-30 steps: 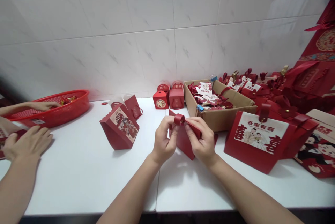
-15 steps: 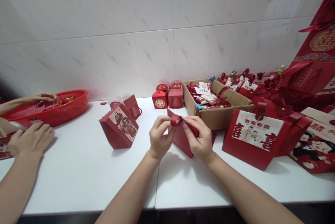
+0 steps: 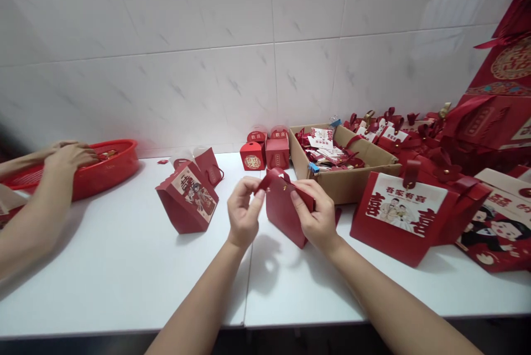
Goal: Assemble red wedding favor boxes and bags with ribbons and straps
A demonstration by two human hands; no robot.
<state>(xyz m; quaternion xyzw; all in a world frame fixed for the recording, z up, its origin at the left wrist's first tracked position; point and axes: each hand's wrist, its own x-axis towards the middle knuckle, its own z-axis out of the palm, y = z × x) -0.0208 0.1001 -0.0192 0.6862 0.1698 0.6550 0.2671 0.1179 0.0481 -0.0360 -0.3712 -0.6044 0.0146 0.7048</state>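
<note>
A plain red gift box point(image 3: 283, 211) stands on the white table in front of me, with a red strap point(image 3: 271, 176) at its top. My left hand point(image 3: 244, 211) pinches the loose end of that strap at the box's upper left. Around the box's upper right side my right hand point(image 3: 316, 212) is closed, thumb on the near face. Small gold-coloured spots show near the top edge, under the strap. Left of my hands stands a red box with a printed couple point(image 3: 188, 197). To the right is a red strapped box with a white card point(image 3: 400, 214).
An open cardboard carton point(image 3: 357, 178) full of red pieces and cards stands behind my right hand. Small red boxes point(image 3: 277, 153) are by the wall. Many red boxes point(image 3: 431, 139) crowd the right. At left, another person's hands point(image 3: 68, 156) are over a red plastic basket point(image 3: 120, 170).
My left hand has drawn the strap end left, away from the box, uncovering its top face. My right hand keeps its hold. The other person's near hand has moved to the basket.
</note>
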